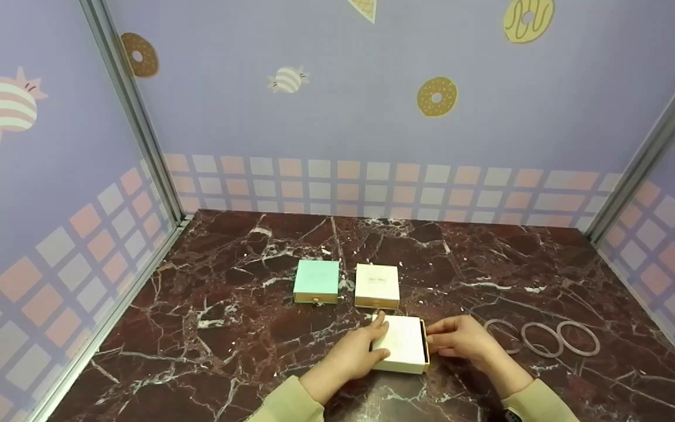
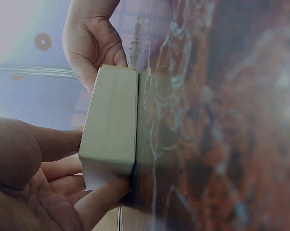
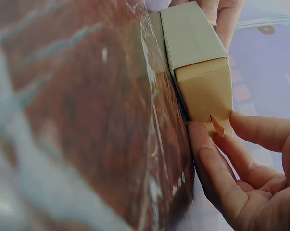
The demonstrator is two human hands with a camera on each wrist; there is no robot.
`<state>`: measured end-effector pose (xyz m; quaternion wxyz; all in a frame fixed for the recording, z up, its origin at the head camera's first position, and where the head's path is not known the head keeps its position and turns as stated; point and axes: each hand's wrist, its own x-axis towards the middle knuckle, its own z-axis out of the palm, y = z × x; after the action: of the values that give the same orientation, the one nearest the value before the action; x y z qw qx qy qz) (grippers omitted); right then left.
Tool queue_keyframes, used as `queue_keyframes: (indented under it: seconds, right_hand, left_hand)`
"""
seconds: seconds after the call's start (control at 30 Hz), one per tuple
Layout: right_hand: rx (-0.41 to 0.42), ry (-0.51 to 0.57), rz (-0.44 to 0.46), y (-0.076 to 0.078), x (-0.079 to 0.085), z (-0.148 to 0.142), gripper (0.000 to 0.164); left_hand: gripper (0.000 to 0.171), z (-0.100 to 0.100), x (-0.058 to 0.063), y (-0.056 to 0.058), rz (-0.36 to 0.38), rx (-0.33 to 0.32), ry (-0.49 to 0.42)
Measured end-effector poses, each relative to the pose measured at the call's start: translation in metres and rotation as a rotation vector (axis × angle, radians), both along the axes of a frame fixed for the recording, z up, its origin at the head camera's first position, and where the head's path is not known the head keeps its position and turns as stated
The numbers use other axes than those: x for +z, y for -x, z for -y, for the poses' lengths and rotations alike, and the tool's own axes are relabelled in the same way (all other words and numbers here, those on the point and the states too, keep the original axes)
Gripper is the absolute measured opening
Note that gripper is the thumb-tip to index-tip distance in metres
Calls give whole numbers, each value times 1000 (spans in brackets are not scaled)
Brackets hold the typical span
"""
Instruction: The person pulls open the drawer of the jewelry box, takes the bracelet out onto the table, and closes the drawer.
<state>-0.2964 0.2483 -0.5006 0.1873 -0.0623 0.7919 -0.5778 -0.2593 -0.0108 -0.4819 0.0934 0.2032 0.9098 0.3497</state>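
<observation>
A white drawer-style box [image 1: 401,344] lies on the marble table close to me. My left hand [image 1: 350,353] grips its white sleeve from the left, thumb on top and fingers around the end. From the sleeve's right end the yellow drawer [image 3: 205,89] sticks out a little, leaving a narrow dark gap in the head view. My right hand [image 1: 465,339] holds the drawer's front by its edges, with fingertips beside a small ribbon tab [image 3: 217,126]. The drawer's contents are hidden by the sleeve.
Behind the held box stand a mint-green box [image 1: 317,278] and another white box [image 1: 377,283], each with a yellow drawer front. Three pale rings [image 1: 579,338] lie to the right of my right hand. Patterned panels [image 1: 372,117] enclose the table's back and sides.
</observation>
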Motion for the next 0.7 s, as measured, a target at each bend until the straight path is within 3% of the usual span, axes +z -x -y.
queue_keyframes:
  seconds: [0.7]
  right_hand:
    - [10,5,5,0,2,6,36]
  left_hand:
    - [60,0,0,-1,8,-1,-13]
